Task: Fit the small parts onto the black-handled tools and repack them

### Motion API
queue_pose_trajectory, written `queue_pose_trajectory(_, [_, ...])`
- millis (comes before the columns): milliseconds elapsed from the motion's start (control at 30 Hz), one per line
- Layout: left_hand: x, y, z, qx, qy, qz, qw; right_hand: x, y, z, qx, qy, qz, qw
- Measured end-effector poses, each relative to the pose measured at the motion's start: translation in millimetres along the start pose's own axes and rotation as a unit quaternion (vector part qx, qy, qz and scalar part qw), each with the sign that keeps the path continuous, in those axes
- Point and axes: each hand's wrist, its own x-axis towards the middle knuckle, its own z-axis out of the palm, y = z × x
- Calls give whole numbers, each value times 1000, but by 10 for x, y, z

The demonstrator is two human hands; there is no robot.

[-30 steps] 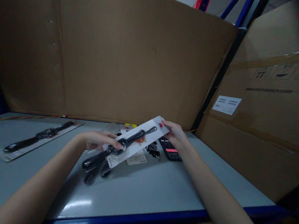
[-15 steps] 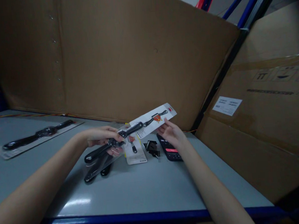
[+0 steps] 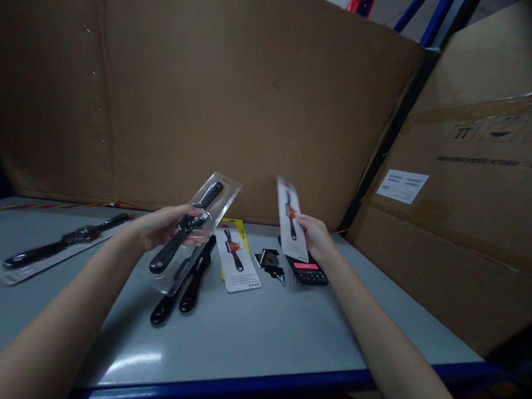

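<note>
My left hand (image 3: 171, 226) is closed on a clear plastic blister pack (image 3: 223, 199) with a black spokeshave (image 3: 167, 253) inside, tilted up to the right above the table. In my right hand (image 3: 316, 237), a white printed card (image 3: 290, 225) with a spokeshave picture stands nearly upright between the fingers. Black spokeshaves (image 3: 194, 289) lie under the blister pack, partly covered by it. Between my hands, another printed card (image 3: 239, 271) rests over a yellow one (image 3: 241, 228). Small black metal parts (image 3: 270, 261) lie to its right.
A phone (image 3: 311, 275) with a lit screen lies partly behind the raised card. At the left, another packed spokeshave (image 3: 39, 254) lies on the grey table (image 3: 239, 341). Tall cardboard (image 3: 195, 95) stands along the back, and a big carton (image 3: 476, 209) borders the right side.
The printed card has come away from the blister pack and moved right with my right hand, turning upright. My left hand has shifted slightly left and up with the pack.
</note>
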Motion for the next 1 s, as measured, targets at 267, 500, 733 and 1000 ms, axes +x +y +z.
queue_pose_trajectory(267, [122,-104,49,-69,46,5,997,-390,336,613,-115,-138,1,984])
queue_pose_trajectory(500, [59,-157,259,-113,-135,-12,984,-594,215,705,-39,-247,43,967])
queue_pose_trajectory(733, [0,-255,609,-47,-172,-59,982,-835,216,822,51,-272,118,954])
queue_pose_trajectory(1000, [9,-193,480,31,-93,22,995,-707,102,677,62,-123,85,987])
